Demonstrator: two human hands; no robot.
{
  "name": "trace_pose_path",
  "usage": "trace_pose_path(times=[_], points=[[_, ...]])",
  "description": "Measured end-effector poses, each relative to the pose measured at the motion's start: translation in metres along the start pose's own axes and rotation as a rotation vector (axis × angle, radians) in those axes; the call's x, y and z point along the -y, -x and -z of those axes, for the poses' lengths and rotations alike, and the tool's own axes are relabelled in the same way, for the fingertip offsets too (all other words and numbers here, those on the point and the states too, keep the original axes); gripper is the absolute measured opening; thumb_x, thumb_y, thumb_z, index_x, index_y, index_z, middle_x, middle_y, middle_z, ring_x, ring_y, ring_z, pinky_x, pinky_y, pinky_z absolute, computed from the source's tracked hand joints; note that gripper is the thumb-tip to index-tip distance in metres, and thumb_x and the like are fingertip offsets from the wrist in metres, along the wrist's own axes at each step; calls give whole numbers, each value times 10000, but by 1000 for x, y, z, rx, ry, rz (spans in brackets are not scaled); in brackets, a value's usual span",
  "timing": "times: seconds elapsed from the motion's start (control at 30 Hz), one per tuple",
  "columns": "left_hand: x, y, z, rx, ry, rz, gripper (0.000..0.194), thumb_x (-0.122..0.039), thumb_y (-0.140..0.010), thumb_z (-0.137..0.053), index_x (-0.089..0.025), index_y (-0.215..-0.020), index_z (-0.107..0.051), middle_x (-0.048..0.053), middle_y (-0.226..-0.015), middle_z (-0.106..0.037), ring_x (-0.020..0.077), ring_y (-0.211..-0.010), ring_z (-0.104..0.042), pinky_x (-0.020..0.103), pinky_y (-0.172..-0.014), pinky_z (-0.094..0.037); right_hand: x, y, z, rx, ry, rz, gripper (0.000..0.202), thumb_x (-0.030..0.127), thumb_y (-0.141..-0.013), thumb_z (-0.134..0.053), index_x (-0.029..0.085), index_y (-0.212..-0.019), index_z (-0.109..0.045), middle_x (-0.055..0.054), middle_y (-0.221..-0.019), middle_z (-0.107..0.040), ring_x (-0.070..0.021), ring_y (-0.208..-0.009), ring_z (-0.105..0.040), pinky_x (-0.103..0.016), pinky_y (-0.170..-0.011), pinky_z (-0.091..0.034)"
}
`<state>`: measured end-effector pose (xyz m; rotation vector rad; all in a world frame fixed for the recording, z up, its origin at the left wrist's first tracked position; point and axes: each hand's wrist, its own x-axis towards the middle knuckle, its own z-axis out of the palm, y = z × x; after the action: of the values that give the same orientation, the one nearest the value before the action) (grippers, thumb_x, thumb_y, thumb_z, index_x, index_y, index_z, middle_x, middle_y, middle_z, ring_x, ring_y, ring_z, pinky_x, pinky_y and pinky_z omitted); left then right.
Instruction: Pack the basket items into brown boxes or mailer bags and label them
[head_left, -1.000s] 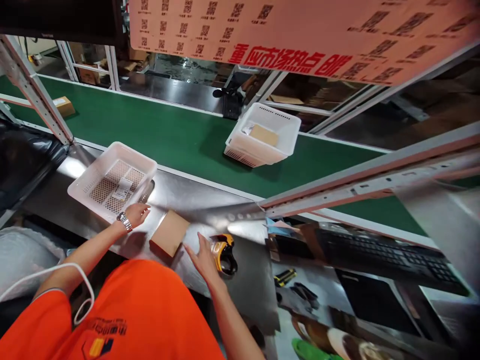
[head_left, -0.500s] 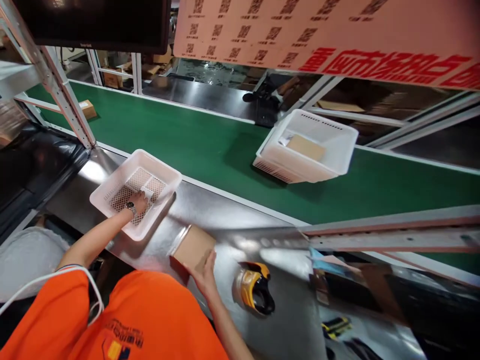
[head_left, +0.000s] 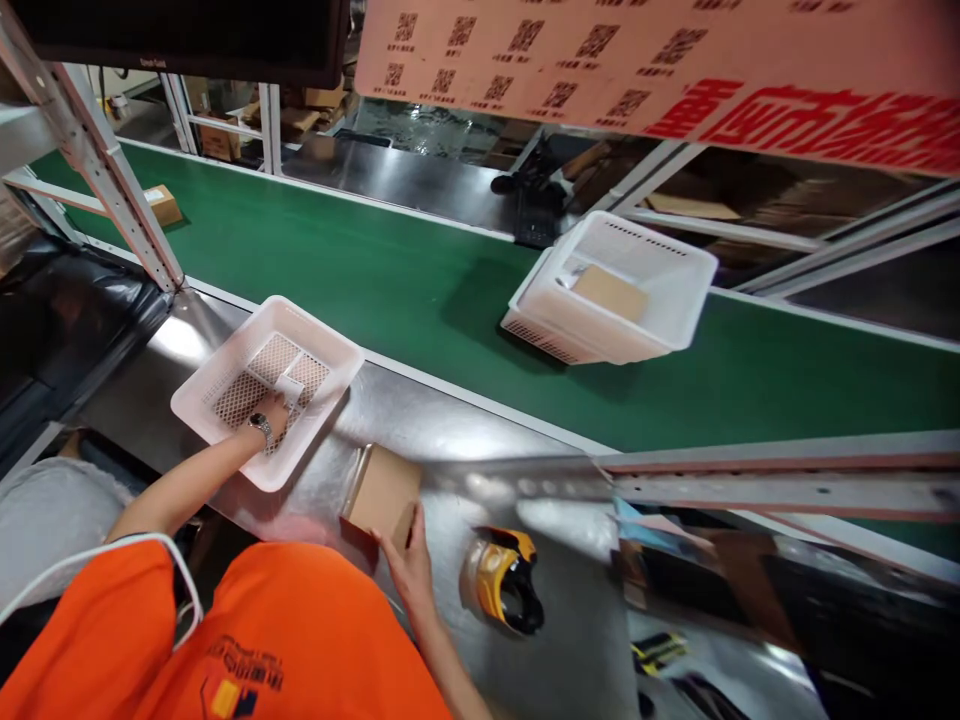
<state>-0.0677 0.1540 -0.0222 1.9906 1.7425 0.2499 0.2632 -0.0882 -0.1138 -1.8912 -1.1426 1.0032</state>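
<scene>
Brown cardboard box (head_left: 384, 492), 1 item: lower centre of the frame, on a metal tabletop (head_left: 570, 560). Right grip (head_left: 409, 568): touching the box at its near right corner, thumb and fingers apart; whether it clamps cannot be told. White plastic basket (head_left: 199, 402), 1 item: left of centre, same tabletop. White slip (head_left: 289, 387), 1 item: on the basket's mesh floor. Left grip (head_left: 274, 410), metal-banded watch (head_left: 261, 425) at the wrist: inside the basket, fingers at the slip; cannot tell whether they are together on it. Yellow-and-black tape dispenser (head_left: 495, 578), 1 item: right of the box, apart. Green belt (head_left: 360, 265): across the frame behind the tabletop, carrying a white tub (head_left: 675, 295) with a flat brown packet (head_left: 611, 293), right of centre, and 1 labelled carton (head_left: 163, 207), upper left. Pink sign (head_left: 540, 75), red lettering: upper right.
</scene>
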Motion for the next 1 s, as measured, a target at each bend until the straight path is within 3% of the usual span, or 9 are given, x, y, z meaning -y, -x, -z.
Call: trace_pose_path(times=[0.13,0.2,0.37,0.5,0.63,0.7,0.77,0.9,1.0], points=[[2,2,7,-55,-43,121,109,2,-937,-669,-104,-919,-652,206,-1205,-712,314,-1253,-609,358,-1033,-473,-1,2,-3,-87,-6,26,1139,729,-810,-715,192,-1717,-284,-235,-1760,-417,-404,-1612,-450,-579,-1323,-385],[5,0,13,-68,-62,184,186,-38,-906,-769,-115,-859,-607,172,-1084,-716,310,-1207,-628,348,-1007,-470,-1,1,-5,-132,-48,-1,1168,716,-753,-770,179,-1686,-317,-264,-1724,-444,-428,-1572,-490,-605,-1286,-424],[10,-10,33,-9,-66,278,389,-157,-935,-818,-167,-686,-519,14,-668,-610,180,-814,-667,272,-778,-459,0,6,-10,-205,-122,-19,1163,712,-742,-796,199,-1676,-329,-277,-1707,-421,-420,-1474,-585,-559,-1105,-600],[11,-12,56,32,-64,282,383,-320,-971,-799,-143,-699,-595,8,-565,-594,185,-642,-647,271,-664,-454,1,15,0,-271,-127,-16,1071,732,-775,-754,238,-1655,-395,-232,-1651,-500,-401,-1446,-615,-527,-1028,-650],[-4,-13,76,36,-47,157,245,-354,-995,-720,-124,-919,-762,124,-787,-781,267,-797,-762,297,-706,-508,24,26,23,-376,-182,-66,874,774,-792,-698,194,-1444,-640,-231,-1493,-660,-396,-1321,-702,-531,-984,-663],[-24,-7,76,42,-25,48,238,-337,-1002,-680,-136,-1032,-804,167,-967,-828,282,-913,-783,311,-773,-530,53,31,33,-405,-235,-77,769,770,-796,-706,178,-1287,-731,-227,-1328,-756,-395,-1204,-750,-555,-963,-659],[-52,7,67,104,11,-141,234,-335,-990,-670,-164,-1030,-825,146,-1014,-836,265,-937,-768,310,-824,-529,92,36,41,-411,-278,-21,680,725,-821,-737,186,-1234,-761,-204,-1233,-794,-374,-1136,-765,-554,-962,-650],[-107,53,35,486,69,-571,131,-258,-864,-730,-208,-753,-778,33,-770,-765,199,-769,-684,270,-749,-471,167,44,48,-349,-220,259,593,562,-850,-834,257,-1353,-760,-140,-1359,-764,-313,-1219,-723,-478,-1045,-605],[-122,74,19,684,154,-625,172,-261,-783,-778,-209,-637,-703,-17,-621,-655,159,-662,-603,252,-679,-436,187,55,53,-202,-132,257,326,496,-889,-809,270,-1121,-851,-70,-1069,-825,-261,-996,-741,-412,-941,-591]])
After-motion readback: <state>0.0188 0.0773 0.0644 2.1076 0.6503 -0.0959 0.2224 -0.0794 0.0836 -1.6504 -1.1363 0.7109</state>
